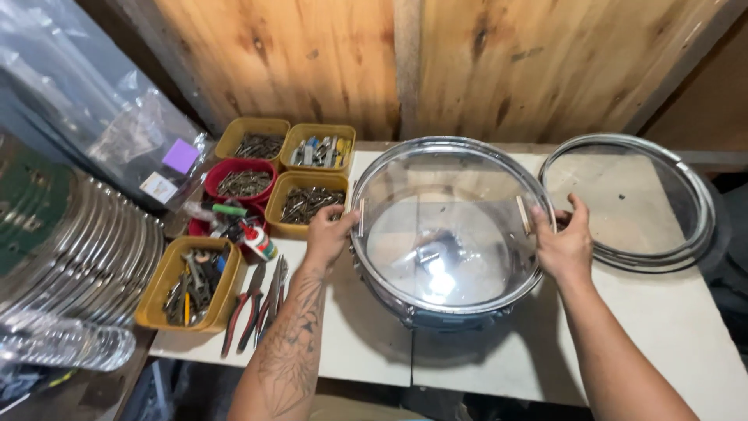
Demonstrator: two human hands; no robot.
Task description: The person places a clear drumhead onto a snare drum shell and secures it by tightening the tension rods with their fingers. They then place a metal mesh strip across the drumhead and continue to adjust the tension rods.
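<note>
Left hand [329, 232] and right hand [562, 243] are both gripping opposite edges of a clear drum head [448, 226], which sits on top of a drum shell [436, 316] in the middle of the desk [670, 327]. A second hoop [627, 199] lies just to the right, while yellow and red bins of screws [304, 203] and some pliers [253, 300] are on the left.

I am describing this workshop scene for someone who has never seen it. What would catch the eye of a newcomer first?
First comes the large clear drum in the middle of the white table, with the left hand and the right hand gripping its opposite edges. To its right lies a metal hoop with a clear skin, flat on the table. To the left stand yellow and red tubs full of screws and tools, with pliers beside them.
</note>
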